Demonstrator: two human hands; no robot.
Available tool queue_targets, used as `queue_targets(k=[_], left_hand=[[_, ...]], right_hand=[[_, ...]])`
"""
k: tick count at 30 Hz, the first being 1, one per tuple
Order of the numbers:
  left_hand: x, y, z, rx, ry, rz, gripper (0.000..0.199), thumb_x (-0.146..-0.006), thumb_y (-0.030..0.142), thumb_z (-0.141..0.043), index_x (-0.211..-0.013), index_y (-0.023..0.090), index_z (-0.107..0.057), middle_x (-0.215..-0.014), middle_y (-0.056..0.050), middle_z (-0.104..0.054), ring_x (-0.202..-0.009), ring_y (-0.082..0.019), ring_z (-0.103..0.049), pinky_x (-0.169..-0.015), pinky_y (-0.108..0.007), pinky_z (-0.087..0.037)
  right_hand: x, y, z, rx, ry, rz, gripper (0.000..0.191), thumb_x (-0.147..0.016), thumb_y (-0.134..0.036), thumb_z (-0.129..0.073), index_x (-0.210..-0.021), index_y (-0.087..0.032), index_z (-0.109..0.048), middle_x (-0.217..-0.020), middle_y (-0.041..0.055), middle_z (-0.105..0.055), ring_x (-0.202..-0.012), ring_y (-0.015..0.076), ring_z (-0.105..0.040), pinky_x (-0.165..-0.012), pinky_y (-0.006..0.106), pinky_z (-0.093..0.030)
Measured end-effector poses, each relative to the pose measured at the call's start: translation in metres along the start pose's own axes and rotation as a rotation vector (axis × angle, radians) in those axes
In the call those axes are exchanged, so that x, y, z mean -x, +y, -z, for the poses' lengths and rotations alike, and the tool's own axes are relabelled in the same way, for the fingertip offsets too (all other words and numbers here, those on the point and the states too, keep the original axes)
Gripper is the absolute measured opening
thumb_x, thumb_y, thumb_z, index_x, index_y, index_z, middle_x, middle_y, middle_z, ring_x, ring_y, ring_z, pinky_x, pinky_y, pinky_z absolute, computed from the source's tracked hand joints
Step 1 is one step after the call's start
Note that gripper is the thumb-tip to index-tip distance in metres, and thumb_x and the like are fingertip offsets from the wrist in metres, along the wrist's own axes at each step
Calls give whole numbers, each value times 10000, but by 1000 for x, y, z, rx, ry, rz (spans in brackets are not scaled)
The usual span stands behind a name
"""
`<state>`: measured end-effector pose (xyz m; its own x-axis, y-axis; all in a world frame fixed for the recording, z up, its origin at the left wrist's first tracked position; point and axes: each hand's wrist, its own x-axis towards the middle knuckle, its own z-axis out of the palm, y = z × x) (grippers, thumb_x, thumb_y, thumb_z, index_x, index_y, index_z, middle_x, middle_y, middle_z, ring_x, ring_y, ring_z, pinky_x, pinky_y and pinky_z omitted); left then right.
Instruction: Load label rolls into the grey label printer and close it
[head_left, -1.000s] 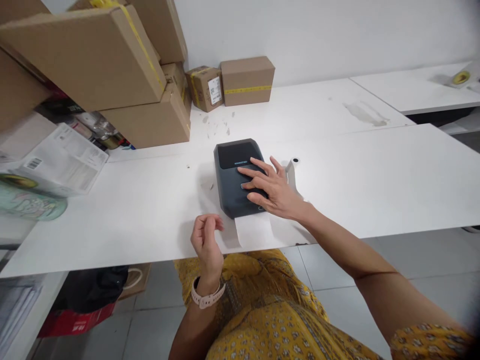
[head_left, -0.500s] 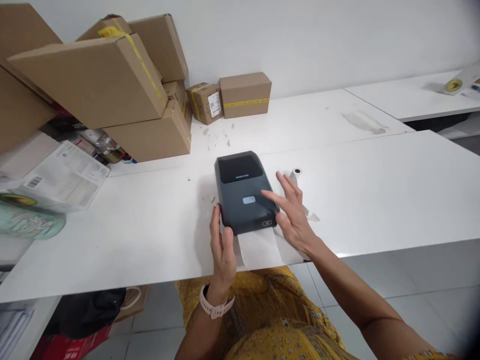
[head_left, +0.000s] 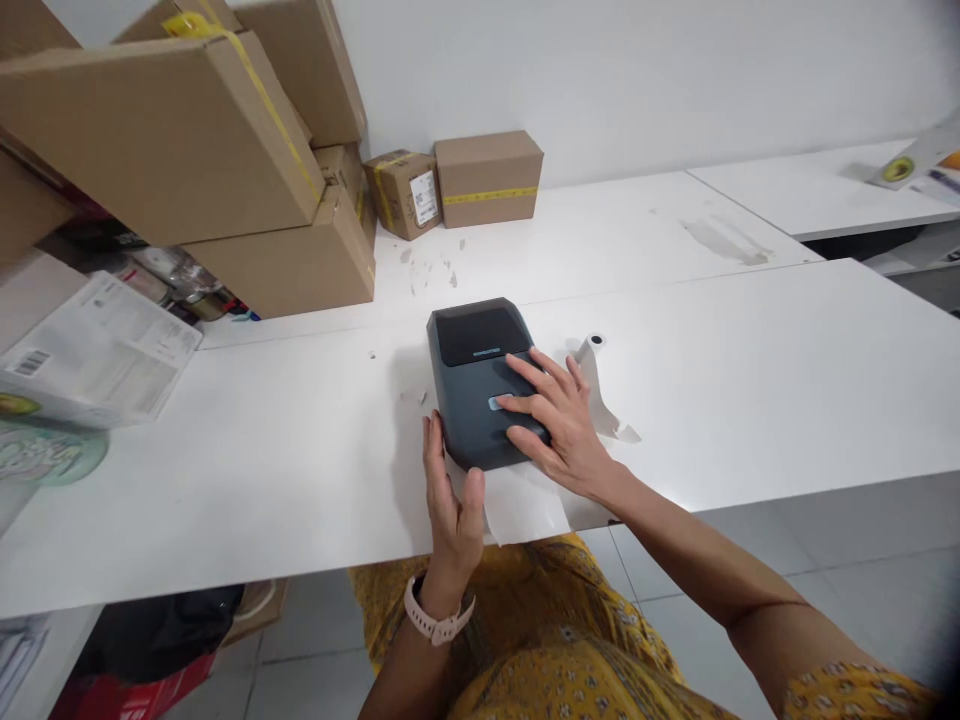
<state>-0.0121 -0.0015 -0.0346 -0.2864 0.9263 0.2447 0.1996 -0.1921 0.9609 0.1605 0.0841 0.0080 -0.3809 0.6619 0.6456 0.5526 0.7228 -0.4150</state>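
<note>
On the white table lies a dark grey label printer (head_left: 472, 400) with a glossy black panel at its far end. A strip of white paper (head_left: 529, 505) comes out of its near side and reaches the table's front edge. My right hand (head_left: 551, 420) rests over the printer's top with fingers spread, one fingertip on the light button (head_left: 498, 402). Against the near left side of the printer, my left hand (head_left: 454, 510) stands with fingers straight and thumb apart. A pale watch strap is on the left wrist.
A small roll of white paper (head_left: 595, 342) with a loose curling tail lies right of the printer. Cardboard boxes (head_left: 262, 270) are stacked at the left, and a brown carton (head_left: 489, 180) with yellow tape stands by the wall. A white package (head_left: 105, 350) lies at far left.
My right hand has moved left from the printer's right edge onto its top, and a finger has come onto the button. The left hand stays beside the printer.
</note>
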Motion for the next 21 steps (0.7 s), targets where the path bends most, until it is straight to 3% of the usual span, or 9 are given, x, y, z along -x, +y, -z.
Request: queue_targets(k=[5,8,12,17,21], left_hand=[[0,-1,4,-18,-6,7,641,-1043,481,-492,-1643,327,-326,-1771,-31,-221,-1661,-269,-100,-1357,-493,-137],[-1,0,5,-9,-2,-19,625,-1052,492,-461,-1642,331,-332,-1766,-21,-236,-1661,-258,-88,-1356,-494,-149],[-11,10,8,-32,7,-117,608,-1065,512,-409,-1638,319,-348,-1751,-24,-281,-1661,-266,-84,-1352,-507,-157],[-64,33,16,73,18,-286,531,-1074,529,-372,-1527,310,-539,-1655,-25,-473,-1626,-254,-258,-1332,-453,-238],[-120,32,19,81,169,-226,411,-974,425,-623,-1348,261,-669,-1450,-69,-661,-1416,-262,-555,-1216,-451,-413]], right_hand=[[26,0,-15,-317,148,-228,397,-1080,-439,-434,-1422,-294,-576,-1731,99,-316,-1591,300,-342,-1190,534,-470],[32,-4,-17,-384,157,-323,518,-1084,-535,-372,-1541,-316,-477,-1742,97,-290,-1596,298,-333,-1195,509,-480],[21,-7,0,-342,100,-313,643,-1056,-656,-310,-1602,-330,-408,-1731,94,-318,-1594,320,-333,-1248,548,-415],[-40,-3,30,-152,99,-102,710,-1033,-713,-300,-1630,-331,-340,-1707,84,-372,-1578,356,-353,-1293,606,-308],[-116,10,37,-125,192,0,642,-1059,-692,-246,-1602,-360,-337,-1582,45,-541,-1412,299,-578,-1135,494,-522]])
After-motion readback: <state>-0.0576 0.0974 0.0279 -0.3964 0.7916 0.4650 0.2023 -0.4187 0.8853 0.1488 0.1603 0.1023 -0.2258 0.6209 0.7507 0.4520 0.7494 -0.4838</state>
